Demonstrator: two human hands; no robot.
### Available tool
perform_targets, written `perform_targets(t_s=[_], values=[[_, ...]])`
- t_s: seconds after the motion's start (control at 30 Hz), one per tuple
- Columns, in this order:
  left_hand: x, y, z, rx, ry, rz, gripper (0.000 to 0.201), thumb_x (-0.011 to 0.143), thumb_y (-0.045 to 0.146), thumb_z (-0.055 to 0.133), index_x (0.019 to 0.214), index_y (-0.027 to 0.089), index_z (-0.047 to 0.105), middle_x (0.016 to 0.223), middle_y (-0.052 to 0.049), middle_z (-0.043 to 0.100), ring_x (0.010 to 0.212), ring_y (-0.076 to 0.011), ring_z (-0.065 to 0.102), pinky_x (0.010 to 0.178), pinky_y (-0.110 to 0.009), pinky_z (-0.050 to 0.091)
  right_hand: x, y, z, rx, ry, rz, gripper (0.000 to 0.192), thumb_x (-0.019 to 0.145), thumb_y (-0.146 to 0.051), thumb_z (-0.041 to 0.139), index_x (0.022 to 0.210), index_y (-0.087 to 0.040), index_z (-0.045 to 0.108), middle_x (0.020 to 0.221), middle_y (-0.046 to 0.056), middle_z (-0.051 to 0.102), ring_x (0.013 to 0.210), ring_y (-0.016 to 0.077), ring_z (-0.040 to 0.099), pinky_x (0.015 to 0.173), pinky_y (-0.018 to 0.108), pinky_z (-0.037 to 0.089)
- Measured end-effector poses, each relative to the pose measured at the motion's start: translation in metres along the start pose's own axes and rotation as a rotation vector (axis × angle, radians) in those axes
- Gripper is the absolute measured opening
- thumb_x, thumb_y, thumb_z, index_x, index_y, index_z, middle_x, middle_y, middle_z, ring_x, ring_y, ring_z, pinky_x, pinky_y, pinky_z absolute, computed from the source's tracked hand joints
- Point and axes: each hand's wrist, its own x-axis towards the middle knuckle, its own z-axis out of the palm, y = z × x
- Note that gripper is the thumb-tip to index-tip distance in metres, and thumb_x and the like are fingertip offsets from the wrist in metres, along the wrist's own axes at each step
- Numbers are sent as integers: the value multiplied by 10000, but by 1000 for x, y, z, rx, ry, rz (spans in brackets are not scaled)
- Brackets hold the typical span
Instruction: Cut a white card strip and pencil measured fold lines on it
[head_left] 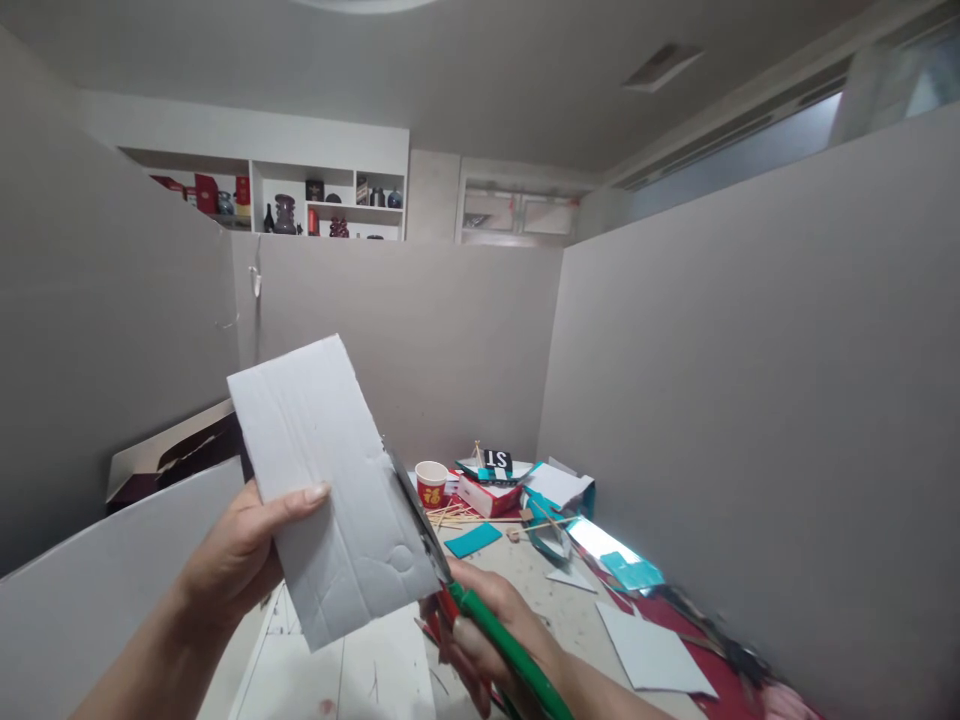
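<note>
My left hand (240, 555) holds up a grey-white rectangle of corrugated cardboard (330, 490), thumb pressed on its front face. The sheet is tilted, with creases and a curved dent near its lower right corner. My right hand (487, 640) grips scissors (450, 575) with green and red handles. Their blades run along the cardboard's right edge, pointing up and left.
The table (525, 590) carries a red-and-white paper cup (432, 484), wooden sticks (465, 518), teal paper pieces (472, 540), a small box labelled ST (496, 460), white sheets (652, 655) and red cloth. Grey partition walls (750, 380) enclose it. A cardboard panel (90, 590) leans at left.
</note>
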Motion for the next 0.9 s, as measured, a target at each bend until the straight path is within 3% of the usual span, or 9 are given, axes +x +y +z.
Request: perform_targets(t_s=[0.37,0.7,0.9], values=[[-5,2,11,4,17,5,648,663,266,825,1271,151,630,906,-123,784,826,-320,743,745,-341,609,-7,-3,-2,-153,43,-65,450,893,-631,498,878,-182,517,561,-67,428,394,50,347,376,178,289],[-6,0,15,-10,44,7,694,666,258,823,1314,166,595,930,-115,785,863,-327,736,771,-348,597,-4,-9,4,-210,81,-131,497,907,-674,420,828,-187,476,571,-62,358,434,59,283,363,178,261],[-1,-1,9,-17,-6,-5,719,656,274,840,1322,168,593,935,-131,782,850,-330,738,771,-354,601,-6,-11,6,-234,102,-140,496,905,-679,412,794,-196,441,585,-56,354,450,63,280,367,176,271]])
